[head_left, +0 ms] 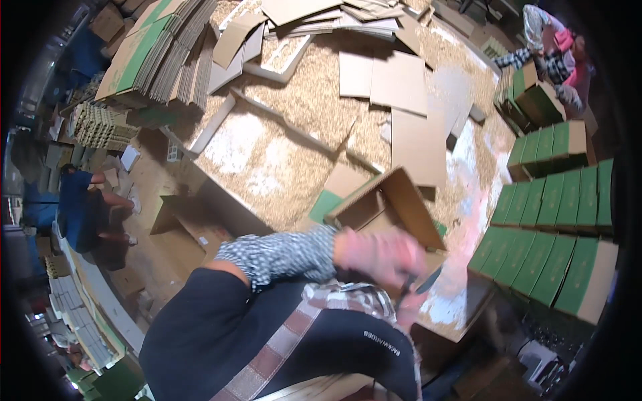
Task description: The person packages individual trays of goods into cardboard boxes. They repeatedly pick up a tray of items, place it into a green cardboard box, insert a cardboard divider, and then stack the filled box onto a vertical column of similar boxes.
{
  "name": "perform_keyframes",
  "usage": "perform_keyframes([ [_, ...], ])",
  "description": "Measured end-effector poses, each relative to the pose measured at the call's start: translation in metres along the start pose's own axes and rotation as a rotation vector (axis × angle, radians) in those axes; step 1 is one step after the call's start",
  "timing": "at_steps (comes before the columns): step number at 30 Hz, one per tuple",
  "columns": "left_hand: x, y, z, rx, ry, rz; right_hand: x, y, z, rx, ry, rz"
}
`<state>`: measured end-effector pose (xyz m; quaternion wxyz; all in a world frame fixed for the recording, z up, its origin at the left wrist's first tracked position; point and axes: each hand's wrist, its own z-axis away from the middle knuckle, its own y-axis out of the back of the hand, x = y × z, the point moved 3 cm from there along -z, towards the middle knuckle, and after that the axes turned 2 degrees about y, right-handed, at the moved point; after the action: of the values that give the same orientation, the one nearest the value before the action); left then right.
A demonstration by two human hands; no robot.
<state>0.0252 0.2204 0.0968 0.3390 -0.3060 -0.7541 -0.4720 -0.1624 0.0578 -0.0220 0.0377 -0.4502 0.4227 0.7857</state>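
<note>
My left hand (384, 257), in a pink glove below a black-and-white patterned sleeve, reaches right across my lap. Motion blurs its fingers. Just below it is my right hand (409, 310), also pinkish and partly hidden. A dark blade-shaped tool (429, 281) sticks out between the two hands, and the right hand seems closed round its handle end. Directly beyond the left glove stands an open cardboard box (409, 204) with its flaps up; the glove overlaps its near side. What lies inside the box cannot be made out.
Ahead lies a wide bed of tan loose grains (301, 120) with flat cardboard sheets (398, 80). Flattened green-and-brown cartons (150, 57) are stacked far left. Rows of green boxes (542, 264) stand right. One person (83, 207) is at left, another (558, 60) far right.
</note>
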Motion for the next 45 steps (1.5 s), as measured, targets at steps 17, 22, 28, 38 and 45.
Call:
perform_keyframes([
  [17,-0.288,0.076,0.207,1.257,1.854,-0.226,-0.003,-0.006,-0.022,-0.105,0.214,0.113],
  [22,-0.247,0.099,0.142,2.171,0.776,0.806,-0.030,-0.015,-0.021,-0.092,0.186,0.067],
  [28,-0.150,0.102,0.210,1.886,0.421,0.902,-0.052,0.035,-0.036,-0.037,0.165,0.182],
  [38,-0.022,0.119,0.159,0.909,0.428,0.958,-0.076,-0.046,-0.062,-0.183,0.424,0.240],
  [45,-0.089,0.108,0.135,0.540,0.327,0.258,-0.053,-0.033,-0.080,-0.548,0.322,0.270],
])
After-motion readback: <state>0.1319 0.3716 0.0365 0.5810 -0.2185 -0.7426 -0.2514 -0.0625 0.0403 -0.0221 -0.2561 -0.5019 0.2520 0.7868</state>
